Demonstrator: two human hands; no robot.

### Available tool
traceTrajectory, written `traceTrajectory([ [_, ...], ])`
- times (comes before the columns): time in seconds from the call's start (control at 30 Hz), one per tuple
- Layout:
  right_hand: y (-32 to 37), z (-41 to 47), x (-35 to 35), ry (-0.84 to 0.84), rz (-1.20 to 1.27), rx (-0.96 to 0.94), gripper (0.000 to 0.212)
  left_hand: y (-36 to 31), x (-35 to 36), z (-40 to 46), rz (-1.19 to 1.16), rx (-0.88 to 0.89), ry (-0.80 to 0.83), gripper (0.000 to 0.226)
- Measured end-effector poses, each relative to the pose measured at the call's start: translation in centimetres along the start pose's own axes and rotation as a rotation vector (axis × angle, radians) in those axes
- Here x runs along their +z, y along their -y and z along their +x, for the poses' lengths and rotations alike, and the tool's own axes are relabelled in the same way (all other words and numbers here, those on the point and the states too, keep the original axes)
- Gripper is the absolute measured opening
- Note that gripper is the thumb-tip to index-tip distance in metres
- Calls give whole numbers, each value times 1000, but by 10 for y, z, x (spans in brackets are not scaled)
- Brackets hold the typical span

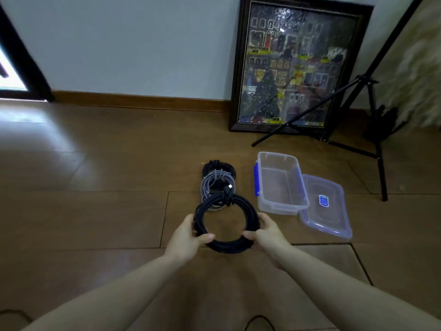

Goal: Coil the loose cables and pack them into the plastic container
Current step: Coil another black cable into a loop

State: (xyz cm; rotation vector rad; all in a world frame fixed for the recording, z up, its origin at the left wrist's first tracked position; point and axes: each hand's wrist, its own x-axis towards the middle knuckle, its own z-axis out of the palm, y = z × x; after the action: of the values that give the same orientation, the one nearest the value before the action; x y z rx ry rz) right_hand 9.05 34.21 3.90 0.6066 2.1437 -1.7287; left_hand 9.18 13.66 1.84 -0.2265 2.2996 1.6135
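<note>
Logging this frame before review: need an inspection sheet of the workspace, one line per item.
Surface: wooden floor, glare at left.
Job's things: clear plastic container open, nothing in it; its lid lies beside it, touching on the right.
Clutter: nothing seen.
Hands: left hand and right hand each grip a side of the big black coil.
Cables: grey coil and smaller black coil lie on the floor behind, left of the container.
Surroundings: framed picture leaning on the wall; black tripod at right.
</note>
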Motion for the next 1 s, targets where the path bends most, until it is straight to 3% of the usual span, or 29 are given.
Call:
traceTrajectory([
  [0.27, -20, 96, 29, 2, -61, -18, 59, 33, 4, 100, 52, -140, -14, 57],
  [0.4, -30, 130, 33, 7, -58, 2, 69, 51, 16, 127, 63, -166, -65, 52],
  [0.5, -38, 144, 38, 59, -47, 44, 76, 60, 23, 137, 323, -162, -89, 50],
  [0.57, -44, 147, 42, 96, -59, 68, 85, 62, 27, 142, 563, -156, -90, 65],
  [0.63, -50, 147, 45, 94, -65, 75, 94, 63, 32, 145, 639, -172, -103, 83],
  [0.77, -57, 145, 49, 38, -80, 43, 101, 67, 37, 141, 568, -138, -97, 94],
  [1.0, -58, 137, 46, -4, -233, -97, 95, 73, 33, 131, 464, -122, -74, 102],
])
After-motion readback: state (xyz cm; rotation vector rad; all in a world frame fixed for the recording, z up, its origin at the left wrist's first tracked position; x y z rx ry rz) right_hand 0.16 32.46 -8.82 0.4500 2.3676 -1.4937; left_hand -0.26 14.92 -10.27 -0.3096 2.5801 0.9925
